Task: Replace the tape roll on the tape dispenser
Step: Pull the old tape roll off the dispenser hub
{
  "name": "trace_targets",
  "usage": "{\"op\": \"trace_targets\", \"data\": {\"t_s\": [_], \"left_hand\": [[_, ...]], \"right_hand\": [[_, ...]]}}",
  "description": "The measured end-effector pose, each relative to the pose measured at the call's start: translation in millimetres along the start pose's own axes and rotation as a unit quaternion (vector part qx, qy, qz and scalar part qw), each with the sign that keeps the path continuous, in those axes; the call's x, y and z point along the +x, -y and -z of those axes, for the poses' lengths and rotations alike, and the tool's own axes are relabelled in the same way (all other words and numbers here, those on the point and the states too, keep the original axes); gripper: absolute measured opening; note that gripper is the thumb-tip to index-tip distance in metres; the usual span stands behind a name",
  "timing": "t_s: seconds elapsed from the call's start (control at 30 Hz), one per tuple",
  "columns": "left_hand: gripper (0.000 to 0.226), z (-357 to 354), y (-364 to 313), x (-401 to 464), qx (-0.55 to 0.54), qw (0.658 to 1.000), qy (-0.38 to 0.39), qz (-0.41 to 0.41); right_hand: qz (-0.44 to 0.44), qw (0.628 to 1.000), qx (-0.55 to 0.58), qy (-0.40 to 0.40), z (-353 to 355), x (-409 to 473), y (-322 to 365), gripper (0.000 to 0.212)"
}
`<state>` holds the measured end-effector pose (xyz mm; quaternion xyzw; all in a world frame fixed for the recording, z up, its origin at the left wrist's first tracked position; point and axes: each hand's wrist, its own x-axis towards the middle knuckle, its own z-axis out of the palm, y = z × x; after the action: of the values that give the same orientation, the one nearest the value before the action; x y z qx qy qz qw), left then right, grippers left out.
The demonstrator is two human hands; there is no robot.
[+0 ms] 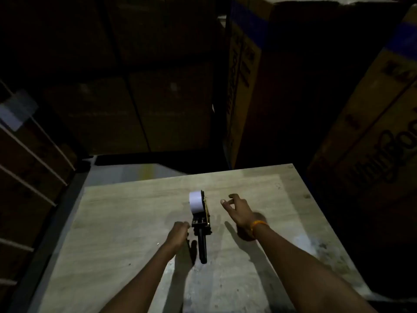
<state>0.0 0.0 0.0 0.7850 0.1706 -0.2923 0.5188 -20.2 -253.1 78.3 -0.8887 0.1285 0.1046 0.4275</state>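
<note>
While the tape dispenser (201, 224) stands on the counter (126, 213), its white tape roll (195, 203) is seen mounted. The left hand (178, 234) is curled just beside it; whether anything is gripped cannot be told. The right hand (238, 212) is held open, empty.

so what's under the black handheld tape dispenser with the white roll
The pale wooden tabletop lies under the black handheld tape dispenser carrying the white tape roll. The contact patch is hidden.

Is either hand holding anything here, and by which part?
The right hand is open, holding nothing. The left hand is curled beside the tape dispenser, at the top of its handle; whether it grips it cannot be told.
</note>
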Motion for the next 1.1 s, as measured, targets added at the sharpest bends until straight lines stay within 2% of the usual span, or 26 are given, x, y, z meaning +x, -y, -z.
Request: {"op": "trace_targets", "data": {"t_s": [0.03,0.1,0.17,0.27,0.33,0.47,0.63,0.73,0.8,0.93,1.1], "left_hand": [[0.03,-2.0,-6.4,-14.2,-0.034,0.999,0.016,0.009],[0.022,-6.6,-17.0,-31.3,-0.064,0.995,0.054,0.046],[0.019,-10.7,-13.2,-32.1,-0.046,0.992,0.093,0.067],[0.016,-16.8,-13.0,-24.5,-0.041,0.989,0.118,0.083],[0.017,-22.5,-15.9,-24.3,-0.053,0.986,0.135,0.08],[0.021,-30.5,-10.0,-11.6,-0.117,0.978,0.149,0.082],[0.02,-36.6,-5.6,1.7,-0.233,0.95,0.17,0.122],[0.018,-33.6,-3.8,5.9,-0.206,0.954,0.174,0.133],[0.025,-31.8,-4.9,5.0,-0.195,0.957,0.166,0.137],[0.032,-26.6,-7.5,9.7,-0.086,0.988,0.078,0.107],[0.033,-24.8,-7.2,10.9,0.019,0.998,0.004,0.066]], "right_hand": [[-0.006,1.0,0.024,-0.009,-3.7,2.4,-5.5,0.106],[-0.033,0.998,0.049,-0.002,-9.3,5.3,-15.3,0.119],[-0.051,0.997,0.056,0.001,-13.3,4.5,-18.6,0.107],[-0.051,0.998,0.046,0.006,-14.8,2.6,-12.0,0.076],[-0.048,0.998,0.048,0.014,-18.3,5.6,-13.1,0.065],[-0.058,0.996,0.056,0.024,-23.1,11.9,-15.8,0.063],[-0.076,0.994,0.071,0.036,-27.8,20.8,-19.6,0.059],[-0.087,0.992,0.077,0.043,-32.6,26.4,-19.9,0.057],[-0.088,0.992,0.076,0.047,-35.8,29.8,-19.9,0.056],[-0.087,0.992,0.075,0.05,-42.7,35.7,-21.6,0.053],[-0.076,0.993,0.079,0.051,-47.3,43.5,-22.2,0.047]]}}
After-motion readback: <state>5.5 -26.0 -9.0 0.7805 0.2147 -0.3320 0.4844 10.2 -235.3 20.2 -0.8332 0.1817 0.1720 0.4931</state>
